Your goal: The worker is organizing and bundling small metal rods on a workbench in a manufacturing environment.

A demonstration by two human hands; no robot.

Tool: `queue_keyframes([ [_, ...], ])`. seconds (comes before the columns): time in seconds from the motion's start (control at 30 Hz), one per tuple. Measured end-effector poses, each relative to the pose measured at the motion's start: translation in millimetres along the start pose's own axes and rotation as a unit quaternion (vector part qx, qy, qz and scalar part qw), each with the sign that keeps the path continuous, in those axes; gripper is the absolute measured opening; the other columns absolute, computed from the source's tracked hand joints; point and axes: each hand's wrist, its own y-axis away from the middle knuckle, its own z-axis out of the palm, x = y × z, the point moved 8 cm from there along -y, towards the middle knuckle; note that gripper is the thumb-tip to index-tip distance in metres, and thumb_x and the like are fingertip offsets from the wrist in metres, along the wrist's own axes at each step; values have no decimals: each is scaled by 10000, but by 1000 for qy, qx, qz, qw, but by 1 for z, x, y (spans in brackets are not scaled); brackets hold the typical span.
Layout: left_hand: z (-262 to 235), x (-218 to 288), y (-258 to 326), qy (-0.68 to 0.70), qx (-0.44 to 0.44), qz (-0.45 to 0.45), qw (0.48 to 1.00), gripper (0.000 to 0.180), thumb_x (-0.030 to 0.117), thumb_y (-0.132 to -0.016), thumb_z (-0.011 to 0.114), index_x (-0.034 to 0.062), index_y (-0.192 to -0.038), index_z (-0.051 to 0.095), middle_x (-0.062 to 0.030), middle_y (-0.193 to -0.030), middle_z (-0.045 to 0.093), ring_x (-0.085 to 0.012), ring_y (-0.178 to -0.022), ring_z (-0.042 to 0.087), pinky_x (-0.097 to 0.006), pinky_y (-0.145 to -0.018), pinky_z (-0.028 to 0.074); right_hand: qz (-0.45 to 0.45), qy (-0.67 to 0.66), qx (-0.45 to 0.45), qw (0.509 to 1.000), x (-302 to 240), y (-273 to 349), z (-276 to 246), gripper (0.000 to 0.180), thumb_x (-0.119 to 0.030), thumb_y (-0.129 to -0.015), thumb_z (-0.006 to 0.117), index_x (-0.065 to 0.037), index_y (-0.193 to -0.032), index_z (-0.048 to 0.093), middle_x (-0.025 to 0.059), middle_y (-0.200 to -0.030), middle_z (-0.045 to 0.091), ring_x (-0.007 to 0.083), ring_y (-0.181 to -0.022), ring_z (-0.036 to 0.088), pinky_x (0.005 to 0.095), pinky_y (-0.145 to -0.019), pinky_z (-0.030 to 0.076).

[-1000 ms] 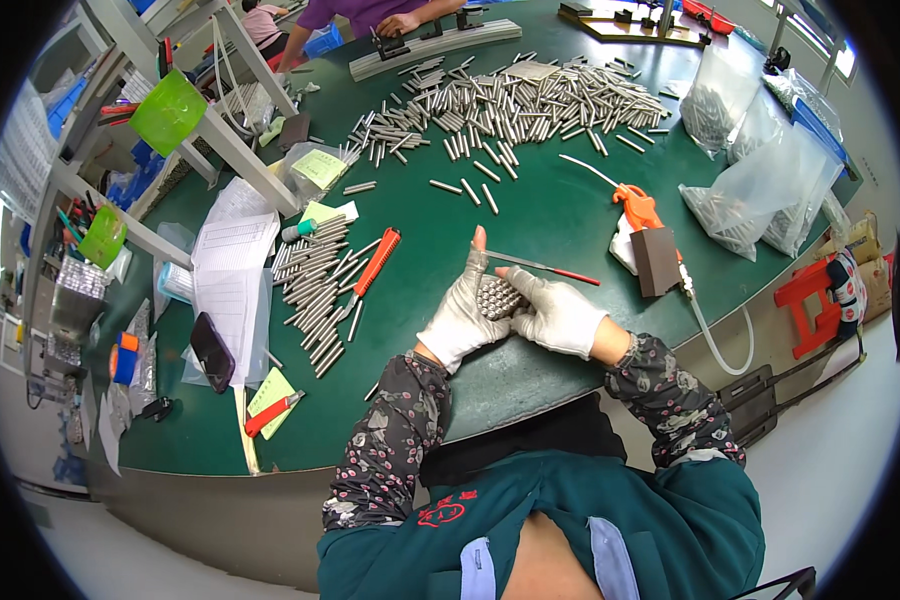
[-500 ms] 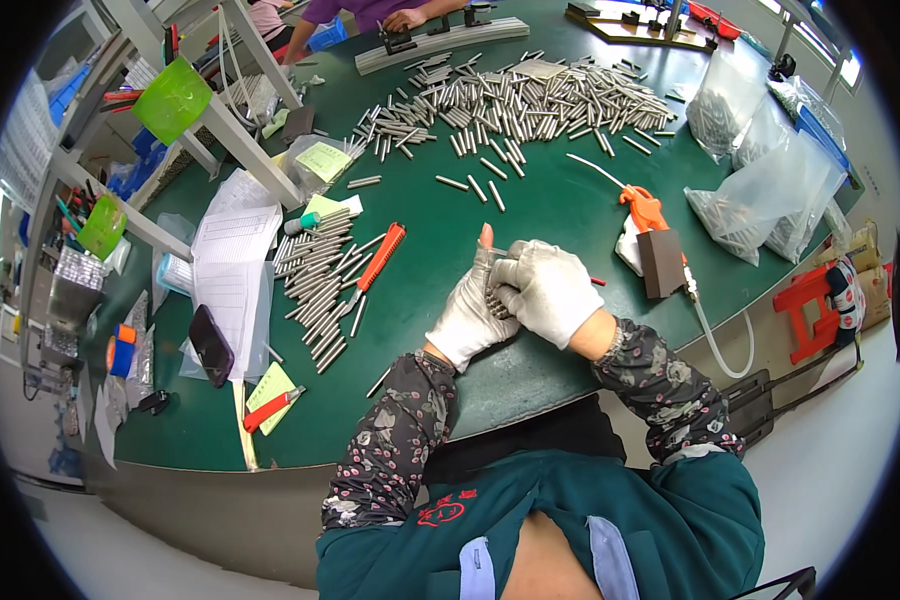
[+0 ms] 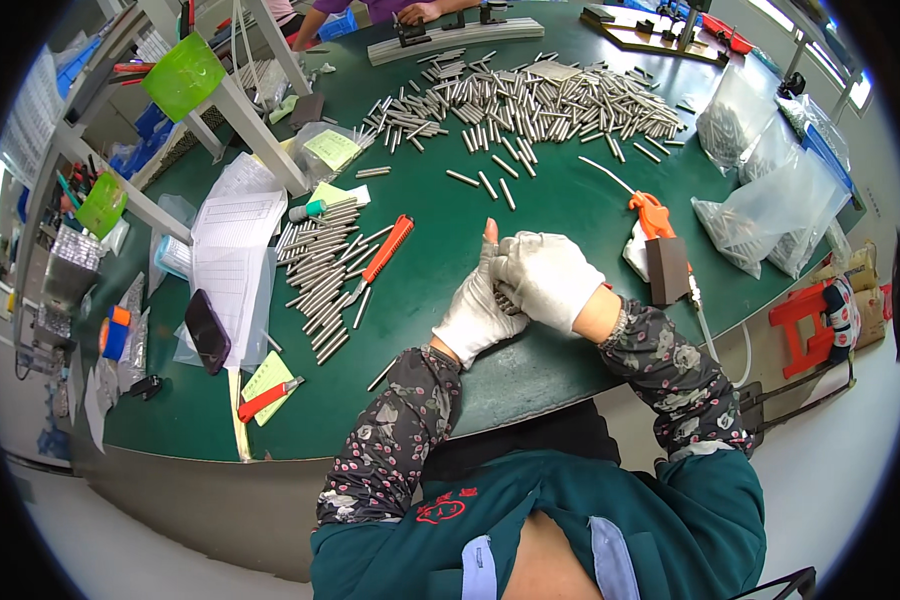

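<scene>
Both my hands, in white gloves with a bare left thumb, are together near the table's front edge. My left hand (image 3: 473, 318) is closed around a bunch of short metal pins (image 3: 505, 303), whose ends show between the hands. Over them lies my right hand (image 3: 550, 283), its fingers curled against the left; what it pinches is hidden. Left of my hands, many similar pins (image 3: 320, 285) lie side by side in a slanting row, with a red utility knife (image 3: 388, 250) beside them. A large loose heap of pins (image 3: 540, 105) spreads across the far side.
To the right lie an orange air blow gun (image 3: 653, 215) with a hose and a brown block (image 3: 667, 270). Clear bags of pins (image 3: 760, 220) stand at the right edge. Papers (image 3: 232, 240), a phone (image 3: 207, 332) and a second red cutter (image 3: 267, 400) occupy the left.
My right hand has turned and closed further over the left, covering more of the pins. A small red tip beside it no longer shows. The view has shifted slightly.
</scene>
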Motion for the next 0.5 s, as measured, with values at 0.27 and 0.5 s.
queue_keyframes([
  [0.27, 27, 28, 27, -586, 41, 296, 753, 823, 156, -697, 602, 168, -1373, 133, -33, -846, 562, -166, -714, 557, -258, -775, 451, 21, 50, 64, 996, -3, 5, -19, 58, -114, -695, 546, -75, -737, 545, 76, -719, 524, 253, -695, 536, 359, -592, 446],
  [0.5, 41, 32, 30, -613, 19, 326, 719, 1045, 77, -637, 676, 198, -1403, -25, 32, -589, 497, -126, -563, 505, -212, -660, 449, 72, -66, 28, 995, 9, 3, -19, 133, -177, -701, 603, -116, -818, 615, 49, -740, 534, 250, -749, 552, 364, -639, 450],
])
